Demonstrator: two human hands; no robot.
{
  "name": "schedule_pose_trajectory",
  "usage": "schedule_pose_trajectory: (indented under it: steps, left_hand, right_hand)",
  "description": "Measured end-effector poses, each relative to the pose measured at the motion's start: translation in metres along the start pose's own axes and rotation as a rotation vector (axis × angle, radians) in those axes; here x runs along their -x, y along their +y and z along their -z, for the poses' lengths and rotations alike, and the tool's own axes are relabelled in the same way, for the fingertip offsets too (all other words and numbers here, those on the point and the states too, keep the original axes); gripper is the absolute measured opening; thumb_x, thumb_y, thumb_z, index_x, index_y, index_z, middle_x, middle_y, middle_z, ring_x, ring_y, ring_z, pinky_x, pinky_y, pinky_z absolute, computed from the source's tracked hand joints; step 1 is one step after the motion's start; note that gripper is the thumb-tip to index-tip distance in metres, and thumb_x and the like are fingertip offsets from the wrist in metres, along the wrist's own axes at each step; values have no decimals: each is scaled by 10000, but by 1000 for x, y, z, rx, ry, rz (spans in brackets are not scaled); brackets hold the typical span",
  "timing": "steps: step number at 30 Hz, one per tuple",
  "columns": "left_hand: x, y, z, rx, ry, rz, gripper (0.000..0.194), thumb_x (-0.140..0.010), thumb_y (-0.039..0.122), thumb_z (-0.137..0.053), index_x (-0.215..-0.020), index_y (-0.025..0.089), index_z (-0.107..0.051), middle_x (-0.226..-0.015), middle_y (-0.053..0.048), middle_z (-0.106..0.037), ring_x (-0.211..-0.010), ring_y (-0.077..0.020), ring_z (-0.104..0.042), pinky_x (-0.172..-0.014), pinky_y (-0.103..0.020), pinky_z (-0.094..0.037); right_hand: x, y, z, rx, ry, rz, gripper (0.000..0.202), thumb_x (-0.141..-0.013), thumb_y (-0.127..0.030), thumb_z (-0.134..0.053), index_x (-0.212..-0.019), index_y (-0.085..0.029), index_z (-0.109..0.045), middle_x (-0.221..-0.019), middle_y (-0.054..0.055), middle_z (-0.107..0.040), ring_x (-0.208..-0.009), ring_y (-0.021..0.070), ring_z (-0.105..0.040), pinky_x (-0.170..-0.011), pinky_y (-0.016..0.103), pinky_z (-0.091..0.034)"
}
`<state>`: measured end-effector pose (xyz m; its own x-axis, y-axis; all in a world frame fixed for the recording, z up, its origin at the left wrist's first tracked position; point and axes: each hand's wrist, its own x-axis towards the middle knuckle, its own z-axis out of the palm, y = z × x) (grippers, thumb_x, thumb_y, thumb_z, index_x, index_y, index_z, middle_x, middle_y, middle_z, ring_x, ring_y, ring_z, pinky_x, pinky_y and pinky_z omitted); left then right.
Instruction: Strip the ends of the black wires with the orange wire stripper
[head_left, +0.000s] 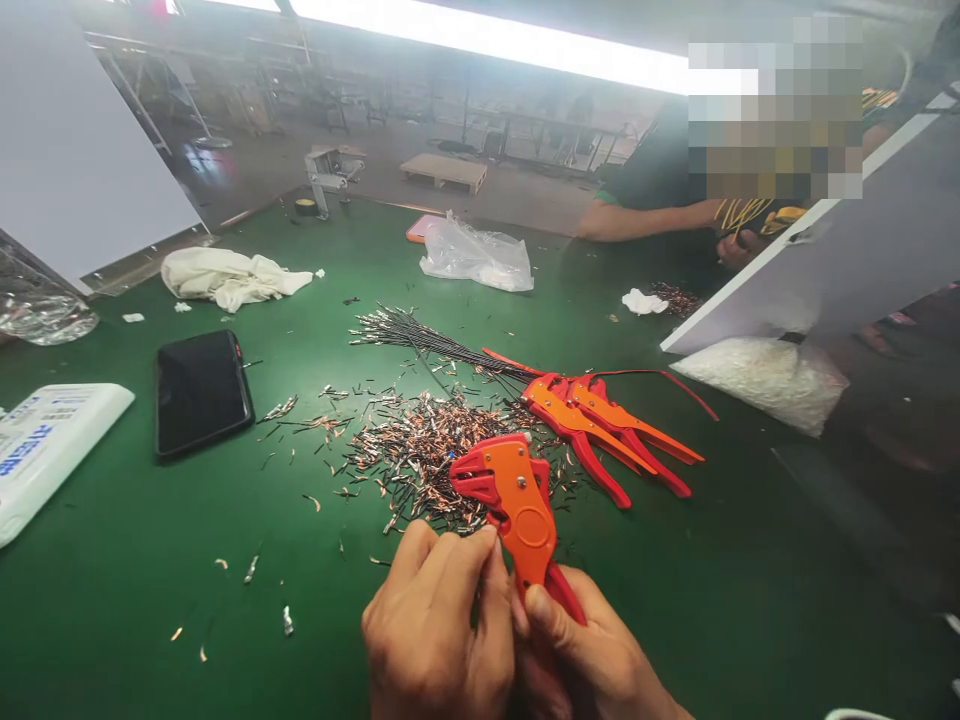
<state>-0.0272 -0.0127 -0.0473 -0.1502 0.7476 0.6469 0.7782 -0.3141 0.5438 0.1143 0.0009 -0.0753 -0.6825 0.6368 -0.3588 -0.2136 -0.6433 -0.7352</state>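
Note:
My right hand (592, 640) is wrapped round the handles of an orange and red wire stripper (520, 490), its jaws pointing left. Close against the tool's inner edge, my left hand (442, 610) is closed in a pinch; what its fingertips hold is hidden. Just beyond the stripper lies a heap of cut wire ends and scraps (420, 450), black, copper and silver. A bundle of thin black wires with metal terminals (435, 340) stretches behind the heap. Two more orange and red wire strippers (592, 420) rest side by side to the right.
A black phone (202, 392) and a white pack (56, 450) lie on the left of the green table (315, 620). Farther back are a cream cloth (229, 277) and a clear plastic bag (480, 255). A white divider (817, 240) stands right, with a person (652, 218) beyond it.

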Motion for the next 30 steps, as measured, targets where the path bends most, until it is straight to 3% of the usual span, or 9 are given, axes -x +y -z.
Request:
schedule_pose_trajectory:
  steps: [3, 7, 10, 13, 16, 23, 30]
  left_hand:
    - [0, -2, 3, 40, -40, 37, 156, -824, 37, -632, -910, 167, -631, -623, 21, -565, -567, -122, -453, -516, -232, -411]
    - [-1, -4, 5, 88, -44, 144, 125, -857, 79, -615, -920, 186, -630, -676, 26, -618, -573, -108, -530, -537, -218, -459]
    - [-1, -6, 3, 112, -74, 117, 125, -858, 100, -627, -933, 200, -631, -693, 30, -642, -565, -109, -550, -550, -223, -478]
    - [-1, -8, 0, 121, -141, 38, 192, -862, 86, -613, -993, 224, -640, -729, 29, -688, -584, -121, -565, -560, -230, -487]
    - [0, -9, -3, 101, -156, 41, 252, -885, 83, -575, -1059, 253, -638, -807, 34, -741, -601, -122, -602, -565, -221, -499]
    - [5, -12, -5, 25, -167, 121, 172, -918, 168, -541, -1032, 252, -640, -883, 4, -753, -694, -136, -703, -649, -211, -554]
    - [5, -9, -2, -23, -226, 135, 170, -921, 187, -527, -990, 263, -663, -867, 4, -754, -691, -138, -706, -695, -221, -560]
  right_hand:
    - [0, -1, -2, -102, -16, 51, 455, -866, -621, -580, -806, -184, -470, -428, -107, -398, -312, 37, -305, -342, 151, -326]
    - [2, -11, -7, -174, -84, 99, 393, -833, -511, -669, -862, -129, -583, -691, 20, -582, -583, 110, -571, -639, 267, -502]
    - [4, -18, -8, -203, -34, 178, 307, -841, -393, -672, -1036, -160, -628, -891, 75, -671, -842, 205, -648, -877, 378, -484]
    - [5, -22, -6, -231, 21, 271, 349, -849, -317, -648, -1179, -203, -625, -1048, 85, -697, -1043, 251, -627, -1017, 414, -403]
    - [4, -21, -4, -238, 19, 298, 448, -836, -324, -640, -1267, -212, -595, -1107, 94, -704, -1093, 283, -624, -1067, 460, -353]
    - [2, -25, -9, -182, -1, 272, 693, -774, -342, -652, -1417, -166, -463, -1161, 140, -696, -1147, 346, -604, -1070, 525, -337]
    - [3, -21, -8, -232, 0, 272, 765, -746, -272, -663, -1463, -237, -402, -1276, 103, -649, -1222, 316, -553, -1077, 485, -336]
